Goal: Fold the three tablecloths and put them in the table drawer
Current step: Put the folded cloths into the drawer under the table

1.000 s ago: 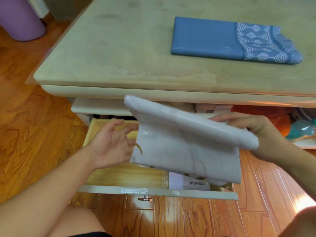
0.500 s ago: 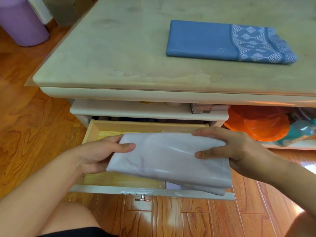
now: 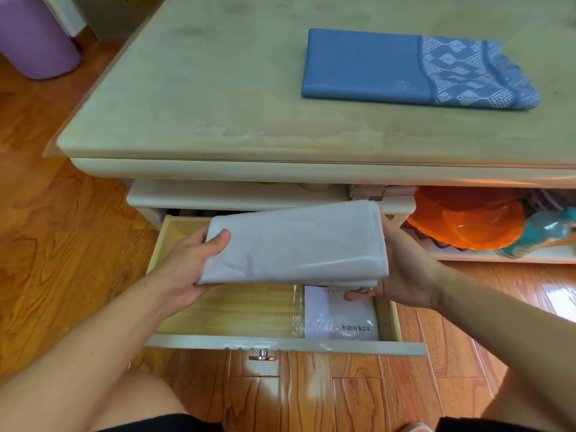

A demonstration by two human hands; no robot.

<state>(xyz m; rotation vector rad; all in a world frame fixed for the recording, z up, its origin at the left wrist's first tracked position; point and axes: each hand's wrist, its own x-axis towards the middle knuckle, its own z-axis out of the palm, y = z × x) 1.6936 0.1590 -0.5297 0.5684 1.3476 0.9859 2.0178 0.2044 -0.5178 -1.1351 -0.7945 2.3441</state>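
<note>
- The folded white tablecloth [image 3: 296, 244] hangs over the open drawer [image 3: 227, 310], not yet laid down, its right end tipped up toward the shelf above.
- The left hand [image 3: 187, 266] pinches the left edge, thumb on top; the right hand [image 3: 402, 272] cups the right edge with fingers curled beneath. Both grips hold cloth.
- Level the bundle first, judging by the tilt, so the layers stay stacked.
- Lower it onto the bare wood left of the Toshiba booklet [image 3: 339, 316], then slide the fingers out sideways.
- The folded blue tablecloth [image 3: 414, 70] waits on the tabletop [image 3: 193, 98]; leave room for it.
</note>
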